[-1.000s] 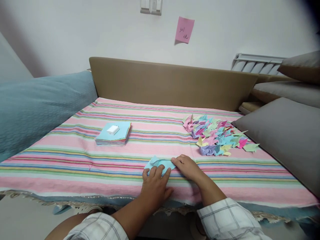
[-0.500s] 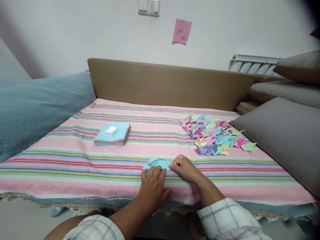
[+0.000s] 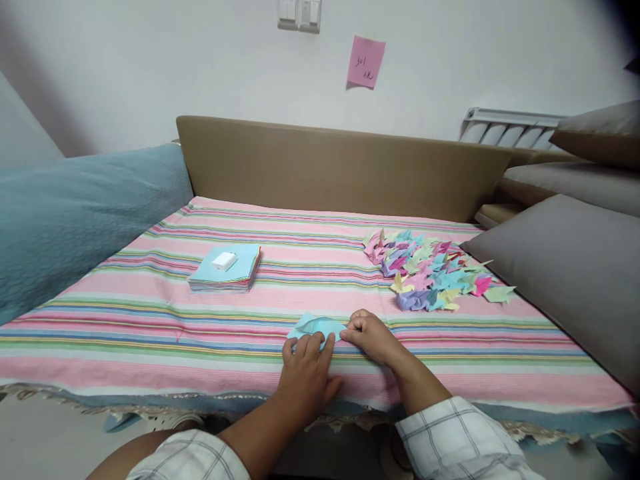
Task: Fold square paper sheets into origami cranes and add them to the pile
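A light-blue sheet of origami paper (image 3: 320,325), partly folded with a raised flap, lies on the striped cloth near the front edge. My left hand (image 3: 307,370) rests on its near edge with the fingers spread, pressing it down; the fingers cover part of the sheet. At the paper's right corner, my right hand (image 3: 371,337) has thumb and forefinger pinched together on the tip. The other fingers of that hand are curled in.
A stack of coloured paper (image 3: 226,270) with a small white block (image 3: 224,261) on top stands at the left. Many folded paper cranes (image 3: 430,270) are heaped at the right, beside grey cushions (image 3: 565,267). A brown backrest (image 3: 340,167) closes off the back.
Little differs. The forefinger of my left hand has shifted slightly on the paper, and the whole view has drifted a touch. My right hand keeps its pinch at the corner.
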The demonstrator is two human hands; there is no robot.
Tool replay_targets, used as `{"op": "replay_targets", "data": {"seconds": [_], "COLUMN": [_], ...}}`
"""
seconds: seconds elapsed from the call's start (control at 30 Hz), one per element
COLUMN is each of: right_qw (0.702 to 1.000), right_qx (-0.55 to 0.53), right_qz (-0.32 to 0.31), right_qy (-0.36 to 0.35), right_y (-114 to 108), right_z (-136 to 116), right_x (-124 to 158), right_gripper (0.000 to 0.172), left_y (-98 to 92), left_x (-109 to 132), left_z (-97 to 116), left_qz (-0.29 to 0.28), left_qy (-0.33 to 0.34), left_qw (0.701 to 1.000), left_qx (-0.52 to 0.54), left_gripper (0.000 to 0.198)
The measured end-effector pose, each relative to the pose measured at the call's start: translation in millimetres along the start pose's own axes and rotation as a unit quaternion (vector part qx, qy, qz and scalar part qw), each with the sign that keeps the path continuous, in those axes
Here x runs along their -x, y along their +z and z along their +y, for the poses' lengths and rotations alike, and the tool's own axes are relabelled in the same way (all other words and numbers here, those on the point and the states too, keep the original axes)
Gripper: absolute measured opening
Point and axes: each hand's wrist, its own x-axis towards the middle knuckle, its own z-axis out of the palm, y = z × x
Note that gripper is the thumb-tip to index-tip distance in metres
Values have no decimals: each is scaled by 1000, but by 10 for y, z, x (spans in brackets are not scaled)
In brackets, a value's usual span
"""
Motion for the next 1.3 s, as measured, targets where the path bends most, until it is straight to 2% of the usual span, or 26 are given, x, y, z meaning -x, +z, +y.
{"op": "replay_targets", "data": {"seconds": [0.23, 0.43, 0.6, 0.63, 0.73, 0.87, 0.97, 1.1, 1.3], "right_qw": [1000, 999, 998, 998, 1000, 990, 986, 990, 992], "right_qx": [4, 1, 10, 6, 9, 125, 154, 139, 125], "right_qz": [-11, -25, -37, -36, -11, 61, 55, 28, 23], "right_qy": [-29, -42, -48, -43, -20, 2, 11, 3, 0], "right_y": [-38, -96, -208, -217, -174, -28, 10, -34, -50], "right_z": [-16, -7, 27, 24, -24, -113, -125, -81, -58], "right_x": [28, 32, 64, 72, 87, 73, 55, 39, 32], "right_gripper": [20, 7, 4, 8, 18, 22, 18, 15, 15], "left_y": [-20, 0, 4, 1, -8, -29, -79, -200, -410], "left_x": [7, -7, -1, 0, -5, -12, -5, -4, -11], "left_z": [-13, -22, -30, -29, -17, -5, -26, -104, -225], "left_qz": [-15, -16, -13, -14, -17, -22, -31, -67, -109], "left_qy": [8, 10, 14, 15, 12, 9, 17, 27, 12], "left_qw": [1000, 1000, 1000, 1000, 1000, 1000, 999, 997, 994], "left_qx": [6, 2, 3, 3, 1, -1, -5, -9, -22], "left_gripper": [63, 61, 60, 60, 60, 61, 60, 56, 50]}}
